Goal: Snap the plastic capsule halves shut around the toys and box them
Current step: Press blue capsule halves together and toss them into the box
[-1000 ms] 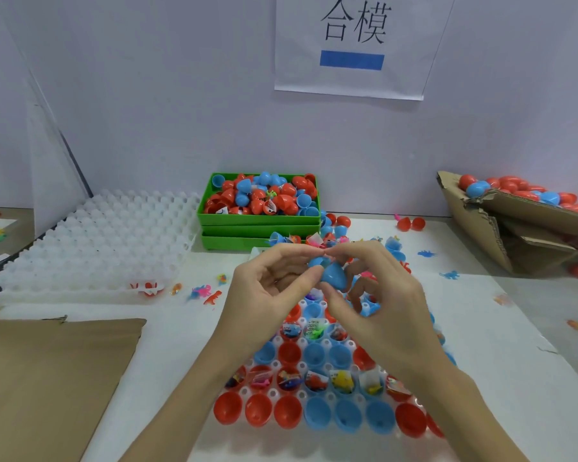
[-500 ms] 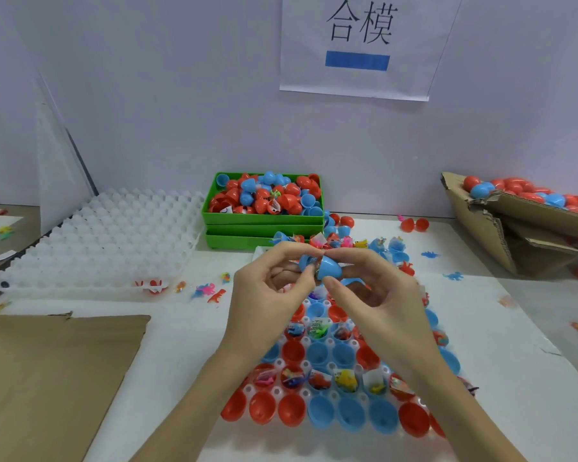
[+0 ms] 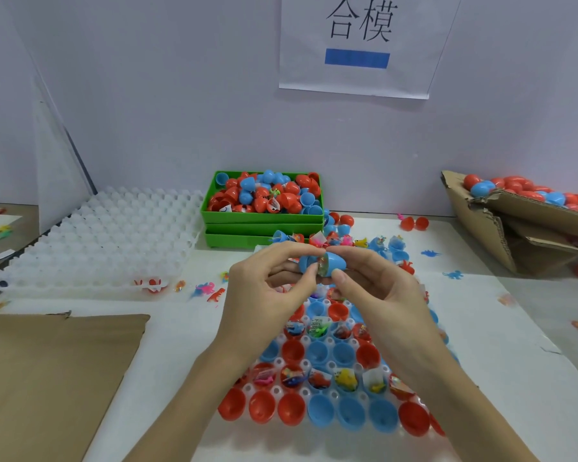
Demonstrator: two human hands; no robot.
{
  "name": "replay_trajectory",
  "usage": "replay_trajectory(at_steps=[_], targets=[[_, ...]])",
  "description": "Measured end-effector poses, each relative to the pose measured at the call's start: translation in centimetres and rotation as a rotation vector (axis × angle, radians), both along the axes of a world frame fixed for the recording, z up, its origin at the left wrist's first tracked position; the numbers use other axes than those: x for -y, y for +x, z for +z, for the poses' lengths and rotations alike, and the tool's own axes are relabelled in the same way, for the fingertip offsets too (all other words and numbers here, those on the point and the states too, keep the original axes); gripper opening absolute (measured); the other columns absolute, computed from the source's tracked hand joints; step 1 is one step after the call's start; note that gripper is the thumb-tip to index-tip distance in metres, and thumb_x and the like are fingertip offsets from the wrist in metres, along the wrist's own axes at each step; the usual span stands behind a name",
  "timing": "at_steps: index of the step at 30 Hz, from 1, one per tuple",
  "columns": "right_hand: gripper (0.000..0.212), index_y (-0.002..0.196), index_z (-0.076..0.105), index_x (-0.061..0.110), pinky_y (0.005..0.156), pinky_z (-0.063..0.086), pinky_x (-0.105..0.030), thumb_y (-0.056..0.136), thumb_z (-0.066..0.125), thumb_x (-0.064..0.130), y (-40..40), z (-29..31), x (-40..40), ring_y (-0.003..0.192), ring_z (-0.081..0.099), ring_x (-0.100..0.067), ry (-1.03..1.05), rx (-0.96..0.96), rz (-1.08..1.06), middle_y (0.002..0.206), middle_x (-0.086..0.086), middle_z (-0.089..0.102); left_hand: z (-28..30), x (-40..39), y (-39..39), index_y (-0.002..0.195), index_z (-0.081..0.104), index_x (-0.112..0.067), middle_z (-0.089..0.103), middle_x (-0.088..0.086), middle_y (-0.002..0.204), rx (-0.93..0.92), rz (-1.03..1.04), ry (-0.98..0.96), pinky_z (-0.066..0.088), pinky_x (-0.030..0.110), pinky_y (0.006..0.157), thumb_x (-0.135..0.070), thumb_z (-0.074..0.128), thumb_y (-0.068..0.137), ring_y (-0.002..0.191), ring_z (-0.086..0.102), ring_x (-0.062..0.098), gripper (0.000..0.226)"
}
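Between both hands, up above the tray (image 3: 411,403), sits a blue capsule (image 3: 321,263) that's not quite closed, you can see a toy packet (image 3: 321,264) in the gap between the two halves. Left hand (image 3: 264,288) pinches the left half with thumb and fingertips, right hand (image 3: 377,288) pinches the right half the same way, so both are curled round it and it's held on its side in the air

Right under the wrists the tray has rows of red and blue open halves (image 3: 319,410), some with little toys (image 3: 346,378) sitting in them. Just past the fingertips there's a pile of loose toys and halves, and behind that a green bin (image 3: 264,218) heaped with capsule pieces. Off to the left of the left hand is a white empty-looking tray (image 3: 97,241) and a sheet of cardboard (image 3: 47,378) nearer the elbow. Far right of the right hand, a cardboard box (image 3: 501,235) with closed capsules (image 3: 528,191) in it
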State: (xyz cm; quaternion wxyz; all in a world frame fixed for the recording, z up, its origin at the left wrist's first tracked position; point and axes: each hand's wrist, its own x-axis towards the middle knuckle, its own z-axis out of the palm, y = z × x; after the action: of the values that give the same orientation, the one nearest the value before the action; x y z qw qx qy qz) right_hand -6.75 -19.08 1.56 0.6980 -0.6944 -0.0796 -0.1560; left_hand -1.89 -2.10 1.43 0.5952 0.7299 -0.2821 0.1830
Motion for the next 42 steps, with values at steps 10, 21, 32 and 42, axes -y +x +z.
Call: replay_trajectory(at_steps=[10, 21, 32, 42], targets=[[0.025, 0.117, 0.072, 0.032, 0.08, 0.059, -0.017, 0.094, 0.074, 0.022, 0.0, -0.1, -0.4, 0.097, 0.076, -0.01, -0.095, 0.021, -0.097, 0.108, 0.014, 0.077, -0.2, -0.3, 0.3, 0.125, 0.07, -0.016, 0.076, -0.01, 0.111, -0.045, -0.11, 0.093, 0.062, 0.027, 0.086, -0.006, 0.069, 0.098, 0.101, 0.075, 0.009, 0.029], [0.025, 0.12, 0.073, 0.024, 0.084, 0.057, -0.017, 0.097, 0.07, 0.015, -0.2, 0.3, 0.0, 0.104, 0.074, -0.009, -0.161, 0.074, -0.057, 0.109, 0.012, 0.077, 0.6, -0.8, 0.1, 0.122, 0.075, -0.014, 0.079, -0.01, 0.109, 0.005, -0.097, 0.074, 0.059, 0.02, 0.088, -0.012, 0.083, 0.086, 0.095, 0.076, 0.007, 0.037], [0.037, 0.135, 0.067, 0.02, 0.087, 0.059, -0.02, 0.099, 0.067, 0.012, -0.5, -0.1, -0.8, 0.107, 0.073, -0.006, -0.121, 0.083, -0.101, 0.116, 0.014, 0.076, 0.5, -0.6, 0.3, 0.124, 0.075, -0.012, 0.076, -0.005, 0.118, 0.118, -0.058, 0.091, 0.06, 0.028, 0.092, -0.013, 0.082, 0.087, 0.102, 0.074, 0.013, 0.038], [0.027, 0.114, 0.074, 0.028, 0.08, 0.059, -0.018, 0.087, 0.081, 0.026, -1.0, -0.8, -2.4, 0.092, 0.074, 0.0, -0.237, 0.11, -0.359, 0.097, 0.018, 0.077, -0.9, 0.7, -0.6, 0.124, 0.074, -0.004, 0.075, 0.002, 0.119, 0.419, 0.085, 0.226, 0.056, 0.032, 0.098, 0.005, 0.085, 0.082, 0.111, 0.07, 0.014, 0.044]])
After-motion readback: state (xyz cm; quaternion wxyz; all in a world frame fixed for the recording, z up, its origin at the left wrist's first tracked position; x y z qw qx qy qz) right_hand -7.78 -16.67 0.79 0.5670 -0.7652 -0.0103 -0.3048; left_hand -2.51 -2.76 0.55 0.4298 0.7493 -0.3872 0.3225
